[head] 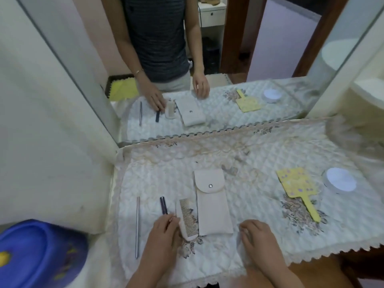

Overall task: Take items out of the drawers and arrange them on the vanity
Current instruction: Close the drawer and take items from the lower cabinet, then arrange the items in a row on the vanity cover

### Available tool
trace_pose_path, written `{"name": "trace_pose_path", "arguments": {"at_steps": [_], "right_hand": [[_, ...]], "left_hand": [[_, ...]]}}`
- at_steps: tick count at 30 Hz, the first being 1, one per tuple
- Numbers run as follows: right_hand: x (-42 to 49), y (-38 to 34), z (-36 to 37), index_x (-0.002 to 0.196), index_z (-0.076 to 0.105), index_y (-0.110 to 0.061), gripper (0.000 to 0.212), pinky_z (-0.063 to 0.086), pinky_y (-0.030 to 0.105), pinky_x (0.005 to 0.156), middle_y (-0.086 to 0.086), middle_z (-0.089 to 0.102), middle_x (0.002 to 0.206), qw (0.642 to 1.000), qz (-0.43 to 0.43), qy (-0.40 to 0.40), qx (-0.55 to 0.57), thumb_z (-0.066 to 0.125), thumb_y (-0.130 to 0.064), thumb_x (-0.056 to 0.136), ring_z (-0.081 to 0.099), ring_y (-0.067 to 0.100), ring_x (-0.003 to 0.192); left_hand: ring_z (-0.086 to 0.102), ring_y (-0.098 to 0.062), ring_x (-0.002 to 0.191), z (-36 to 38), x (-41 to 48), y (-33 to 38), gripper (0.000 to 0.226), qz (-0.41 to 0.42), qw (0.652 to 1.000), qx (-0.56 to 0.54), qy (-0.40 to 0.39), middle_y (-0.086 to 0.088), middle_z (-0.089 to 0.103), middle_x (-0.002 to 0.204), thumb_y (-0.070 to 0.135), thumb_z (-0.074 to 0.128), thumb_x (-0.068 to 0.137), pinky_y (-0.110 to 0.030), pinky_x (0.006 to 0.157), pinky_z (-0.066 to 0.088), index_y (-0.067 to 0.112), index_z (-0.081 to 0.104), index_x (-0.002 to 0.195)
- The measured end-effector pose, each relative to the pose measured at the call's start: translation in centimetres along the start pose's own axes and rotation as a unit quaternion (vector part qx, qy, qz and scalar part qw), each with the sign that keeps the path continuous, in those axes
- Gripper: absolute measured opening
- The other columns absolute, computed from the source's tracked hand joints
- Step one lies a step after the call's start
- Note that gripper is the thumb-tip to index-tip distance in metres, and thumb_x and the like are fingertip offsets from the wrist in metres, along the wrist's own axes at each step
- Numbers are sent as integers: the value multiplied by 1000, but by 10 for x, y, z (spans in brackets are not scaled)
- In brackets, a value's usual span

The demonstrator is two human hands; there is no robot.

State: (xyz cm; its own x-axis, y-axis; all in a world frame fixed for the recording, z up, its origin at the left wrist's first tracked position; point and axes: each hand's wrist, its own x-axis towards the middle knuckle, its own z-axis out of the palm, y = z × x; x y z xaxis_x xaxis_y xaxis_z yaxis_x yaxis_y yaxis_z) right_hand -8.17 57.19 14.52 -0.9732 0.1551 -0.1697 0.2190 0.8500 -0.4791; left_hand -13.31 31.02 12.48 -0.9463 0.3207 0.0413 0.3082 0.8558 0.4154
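- The left hand [166,227] sits at the near end of the comb [186,217], fingers curled with the tips against the comb's left edge and the near end of the dark tube [163,205]. Whether they pinch the tube or merely nudge it, I cannot tell; it looks like a straightening touch, not a lift.
- The comb lies flat, teeth toward the pouch [212,202], which is just right of those fingertips. Comb and pouch sit side by side, nearly parallel and very close, which I take as deliberate lining-up.
- Left of the fingers, the tube and then the metal rod [137,225] run the same way as the comb, each a little apart. It makes a tidy row.
- The right hand [256,233] rests on the cloth [249,163] near the pouch's near right corner, fingers bent, close together and holding nothing. It seems to be bracing, or pinning the cloth flat.
- Well to the right of that hand lie the yellow hand mirror [297,183], handle toward the person, and just beyond it the round white tin [340,180].
- No drawer shows from here, so how much remains inside I cannot say. With six things out, the arranging looks well under way.
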Motion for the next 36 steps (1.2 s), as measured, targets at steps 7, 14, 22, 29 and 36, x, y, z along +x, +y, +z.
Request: {"name": "trace_pose_path", "arguments": {"at_steps": [7,14,22,29,36], "right_hand": [[21,-42,4,87,70,-20,17,48,20,70,-5,71,82,997,-75,34,12,59,-23,75,59,13,83],[52,-113,5,115,60,-16,26,37,13,86,-5,62,111,987,-92,-68,113,51,-22,91,53,8,104],[74,-168,13,80,63,-26,7,52,18,71,-2,64,79,914,36,-123,384,66,-21,83,62,13,79],[95,-172,-8,81,61,-13,6,53,20,62,9,65,74,855,94,-23,509,63,-8,84,63,14,65],[107,-162,-7,70,58,-19,16,48,32,69,2,65,71,942,66,-70,323,72,-18,77,58,18,65]], "left_hand": [[49,-18,81,-18,20,6,25,-232,968,-83,-39,-1,54,84,40,52,87,-27,65,36,16,46,87],[47,-17,66,-35,29,9,28,-244,962,-86,-92,8,43,62,43,46,89,-27,60,35,24,38,70],[43,-8,55,-65,10,3,24,-150,975,-153,-51,3,47,62,38,56,83,-22,55,33,24,47,65],[51,1,50,-68,-14,-24,14,-194,947,-236,-100,13,57,50,33,68,76,-15,54,39,26,63,65],[56,3,55,-65,-6,-23,30,-286,920,-267,-33,11,59,56,23,71,78,-3,53,41,38,51,61]]}}
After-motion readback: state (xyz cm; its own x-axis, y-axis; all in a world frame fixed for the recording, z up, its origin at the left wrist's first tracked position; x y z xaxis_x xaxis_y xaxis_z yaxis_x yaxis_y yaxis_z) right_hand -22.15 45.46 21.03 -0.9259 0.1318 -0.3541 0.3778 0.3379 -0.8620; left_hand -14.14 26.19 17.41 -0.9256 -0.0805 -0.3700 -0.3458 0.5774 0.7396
